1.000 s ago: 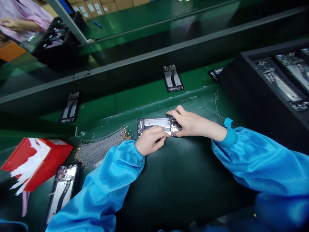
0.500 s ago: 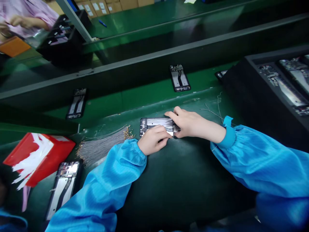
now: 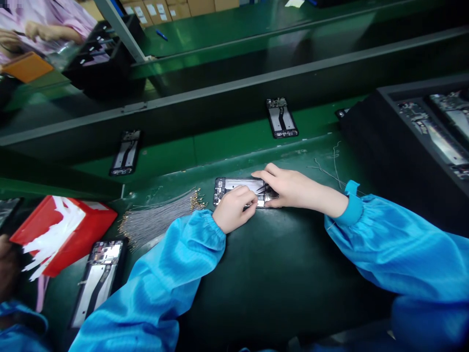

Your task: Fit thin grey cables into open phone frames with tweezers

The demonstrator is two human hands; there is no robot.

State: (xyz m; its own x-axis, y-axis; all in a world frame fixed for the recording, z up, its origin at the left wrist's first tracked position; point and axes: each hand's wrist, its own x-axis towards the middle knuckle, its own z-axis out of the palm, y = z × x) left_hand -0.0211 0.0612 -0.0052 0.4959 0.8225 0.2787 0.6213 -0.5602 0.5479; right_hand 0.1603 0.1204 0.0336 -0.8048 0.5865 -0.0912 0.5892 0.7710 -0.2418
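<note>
Head view has both hands over an opened phone that lies flat on the green desk, its long side running left to right. The left hand is curled, thumb and forefinger nearly together above the phone's near edge; whether anything is pinched there cannot be told. The right hand arches half open across the right end, thumb at the near edge and fingers towards the far one; how firmly it grips is hidden. Thin dark prongs, perhaps tweezers, stick out from under it over the bare interior.

Those prongs look like the main hazard: a slip of the right hand could scratch the silver panel or catch a part beneath the fingers. If the phone is only lightly steadied, sideways pressure could skid it across the smooth desk. The left sleeve lies close to the bundle of thin cables, so a backward sweep of that arm might snag or scatter them. Stray wires beyond the right wrist could likewise catch on the cuff.
</note>
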